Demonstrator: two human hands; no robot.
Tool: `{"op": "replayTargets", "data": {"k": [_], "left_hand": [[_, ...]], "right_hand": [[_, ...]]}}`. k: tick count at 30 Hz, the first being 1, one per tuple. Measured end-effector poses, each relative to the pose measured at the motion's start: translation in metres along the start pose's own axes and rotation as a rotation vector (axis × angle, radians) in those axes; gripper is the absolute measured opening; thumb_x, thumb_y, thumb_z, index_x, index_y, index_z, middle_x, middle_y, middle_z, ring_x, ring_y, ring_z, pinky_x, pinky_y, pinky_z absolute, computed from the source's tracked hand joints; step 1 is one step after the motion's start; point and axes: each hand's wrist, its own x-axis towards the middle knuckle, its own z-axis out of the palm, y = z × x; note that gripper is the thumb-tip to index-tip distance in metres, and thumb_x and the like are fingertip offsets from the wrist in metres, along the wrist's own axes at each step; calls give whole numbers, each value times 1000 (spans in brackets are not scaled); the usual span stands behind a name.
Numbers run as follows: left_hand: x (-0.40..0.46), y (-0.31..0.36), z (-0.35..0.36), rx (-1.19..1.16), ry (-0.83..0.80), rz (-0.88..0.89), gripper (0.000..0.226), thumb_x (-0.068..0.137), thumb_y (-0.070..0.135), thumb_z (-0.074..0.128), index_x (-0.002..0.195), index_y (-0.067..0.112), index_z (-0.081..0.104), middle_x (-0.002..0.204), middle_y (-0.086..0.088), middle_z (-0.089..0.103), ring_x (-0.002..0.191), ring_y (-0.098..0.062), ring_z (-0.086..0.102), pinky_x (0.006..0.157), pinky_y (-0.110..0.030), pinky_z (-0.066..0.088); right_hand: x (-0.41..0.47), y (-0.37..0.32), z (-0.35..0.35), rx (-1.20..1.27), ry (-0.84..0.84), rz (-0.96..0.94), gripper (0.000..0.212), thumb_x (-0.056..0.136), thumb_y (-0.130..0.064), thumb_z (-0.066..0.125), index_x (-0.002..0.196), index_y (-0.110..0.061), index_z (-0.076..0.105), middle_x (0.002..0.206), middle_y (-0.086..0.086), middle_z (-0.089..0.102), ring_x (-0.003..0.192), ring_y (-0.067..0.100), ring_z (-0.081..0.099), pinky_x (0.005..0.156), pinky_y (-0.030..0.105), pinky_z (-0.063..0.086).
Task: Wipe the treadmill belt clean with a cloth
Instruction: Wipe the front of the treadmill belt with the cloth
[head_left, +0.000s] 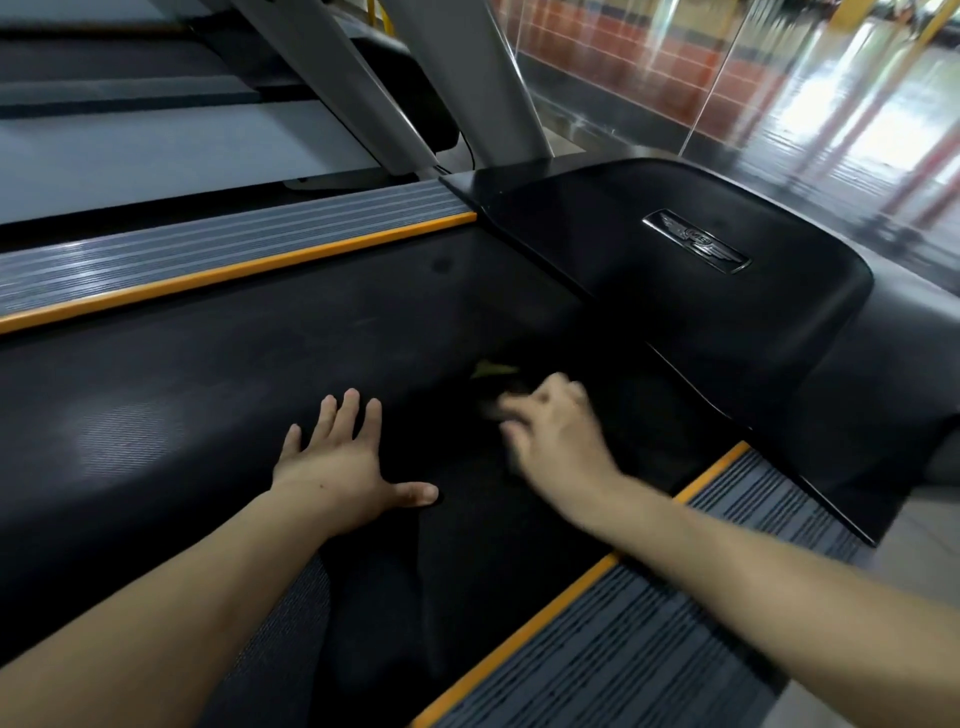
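While both bare arms reach over a treadmill belt (218, 364), the left hand (345, 462) lies flat on the dark surface w/ four fingers straight and thumb spread wide, holding nothing. Right hand (553, 431) is motion-blurred, fingers curled down onto a dark cloth (498, 384) near the belt's front end, just short of the black motor cover (649, 249); it appears to grip the cloth, tho blur makes the exact hold hard to read. Cloth is nearly the same shade as the belt, so its outline can't be traced; a small yellowish patch shows at its far edge, and what that is can't be told. Two ribbed gray side rails (218, 244) w/ orange trim flank the belt, one on the left, one at lower right, the latter cut off by the frame edge. One metal badge (696, 241) sits on the cover, its emblem too small to read. Two gray uprights (493, 78) rise behind, tops cut off. Glass panel and reddish tile wall (623, 57) blur at upper right.
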Motion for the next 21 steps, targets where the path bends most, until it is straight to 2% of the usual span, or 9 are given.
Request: {"op": "replayTargets", "data": {"k": [2, 5, 8, 10, 13, 15, 18, 20, 21], "left_hand": [[0, 1, 0, 8, 1, -3, 132, 65, 95, 47, 159, 26, -14, 165, 1, -26, 151, -20, -24, 124, -53, -1], [0, 2, -3, 19, -13, -1, 131, 67, 94, 47, 159, 25, -15, 165, 0, -26, 152, -22, -23, 124, -53, 0], [0, 3, -4, 24, -20, -1, 131, 67, 94, 47, 158, 25, -15, 165, -1, -26, 152, -22, -24, 124, -54, 0], [1, 2, -4, 21, -25, -4, 131, 66, 94, 47, 158, 25, -15, 165, -1, -26, 152, -22, -24, 124, -55, 0], [1, 1, -3, 18, -20, 2, 132, 65, 96, 46, 158, 26, -15, 165, 0, -27, 151, -22, -24, 124, -54, 0], [1, 0, -2, 19, -13, 3, 132, 64, 96, 45, 158, 26, -15, 165, 1, -27, 151, -21, -24, 124, -54, 0], [0, 1, -1, 21, 4, 1, 132, 64, 96, 46, 159, 26, -14, 165, 1, -25, 152, -20, -23, 125, -52, 0], [0, 0, -1, 18, 11, 1, 132, 64, 96, 46, 159, 26, -14, 165, 1, -25, 152, -20, -23, 125, -52, 0], [0, 0, -1, 18, 10, 2, 132, 63, 97, 45, 159, 26, -14, 165, 1, -25, 152, -20, -23, 125, -53, 0]], "right_hand": [[-21, -25, 3, 93, -73, -136, 32, 83, -21, 74, 115, -19, 73, 95, 5, 52, 89, 22, 48, 80, 28, 44], [-6, 6, -6, 47, -57, -228, 31, 85, -26, 73, 115, -21, 73, 94, 3, 55, 88, 22, 52, 79, 30, 47], [28, 78, -21, -130, 92, -34, 22, 85, -23, 69, 106, -18, 75, 91, 10, 56, 86, 35, 55, 75, 39, 52], [39, 109, -30, -189, 134, 125, 26, 89, -20, 68, 113, -10, 74, 94, 15, 54, 88, 38, 54, 79, 43, 53], [27, 86, -27, -180, 103, 203, 27, 90, -22, 67, 114, -12, 74, 96, 14, 52, 91, 36, 52, 79, 38, 48], [8, 43, -18, -104, 63, 119, 21, 86, -22, 70, 106, -17, 75, 91, 11, 53, 88, 33, 52, 77, 34, 44], [-23, -9, -6, 44, -50, -124, 31, 81, -21, 77, 112, -17, 74, 91, 6, 54, 84, 22, 49, 75, 26, 42], [-20, -2, -7, 74, -101, -247, 34, 82, -21, 77, 116, -16, 73, 92, 5, 56, 86, 19, 49, 77, 25, 44], [-11, 11, -11, 43, -93, -254, 33, 83, -21, 76, 116, -17, 73, 93, 5, 57, 86, 20, 50, 78, 28, 46]]}}
